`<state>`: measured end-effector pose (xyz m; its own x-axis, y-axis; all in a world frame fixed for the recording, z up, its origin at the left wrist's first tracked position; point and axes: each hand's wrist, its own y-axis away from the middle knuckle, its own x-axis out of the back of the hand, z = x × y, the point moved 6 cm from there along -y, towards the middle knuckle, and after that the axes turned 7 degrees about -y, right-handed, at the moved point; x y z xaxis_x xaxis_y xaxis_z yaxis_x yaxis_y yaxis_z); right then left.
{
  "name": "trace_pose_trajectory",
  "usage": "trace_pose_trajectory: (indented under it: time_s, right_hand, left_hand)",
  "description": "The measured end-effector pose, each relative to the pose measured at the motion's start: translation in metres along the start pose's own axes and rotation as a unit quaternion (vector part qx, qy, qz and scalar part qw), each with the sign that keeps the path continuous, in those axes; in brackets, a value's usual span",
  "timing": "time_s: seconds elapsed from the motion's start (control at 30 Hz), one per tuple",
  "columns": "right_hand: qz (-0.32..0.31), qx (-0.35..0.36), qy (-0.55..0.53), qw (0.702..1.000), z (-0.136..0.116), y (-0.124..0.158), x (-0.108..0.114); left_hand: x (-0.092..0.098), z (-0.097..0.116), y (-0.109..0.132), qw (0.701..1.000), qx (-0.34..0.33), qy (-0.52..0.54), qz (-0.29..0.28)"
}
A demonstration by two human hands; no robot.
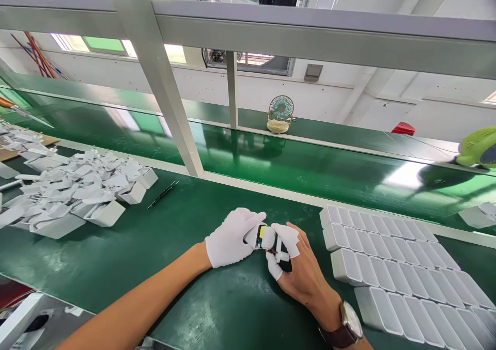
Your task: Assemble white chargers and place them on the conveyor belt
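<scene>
Gloved in white, my left hand (pixel 234 239) is closed around a small white plastic housing (pixel 251 235). In its open end shows a circuit board (pixel 260 236) with a yellow block on it. My right hand (pixel 298 262), with white covers on some fingers, is bent round a small white plastic part (pixel 282 256) just right of the housing. Dark and red wires seem to run between the two; the exact grip is partly hidden by the fingers. Both hands are just above the green bench (pixel 209 301).
Left lies a heap of loose white plastic parts (pixel 81 190), with a black pen (pixel 163 194) beside it. Right stand rows of white boxy housings (pixel 399 272). A grey metal post (pixel 166 81) rises behind the bench. Farther back are a small fan (pixel 280 113) and a green fan (pixel 478 146).
</scene>
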<state>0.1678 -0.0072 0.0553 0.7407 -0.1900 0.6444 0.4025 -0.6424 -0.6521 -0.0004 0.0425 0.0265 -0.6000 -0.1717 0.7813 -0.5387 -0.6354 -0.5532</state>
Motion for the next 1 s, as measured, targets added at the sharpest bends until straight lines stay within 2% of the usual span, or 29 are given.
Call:
trace_pose_trajectory:
  time_s: [1.0]
  right_hand:
    - [-0.023,-0.009,-0.009,1.000,0.0014,0.0013,-0.0012]
  left_hand:
    - [0.0023,-0.0002,-0.0016,1.000,-0.003,-0.006,0.004]
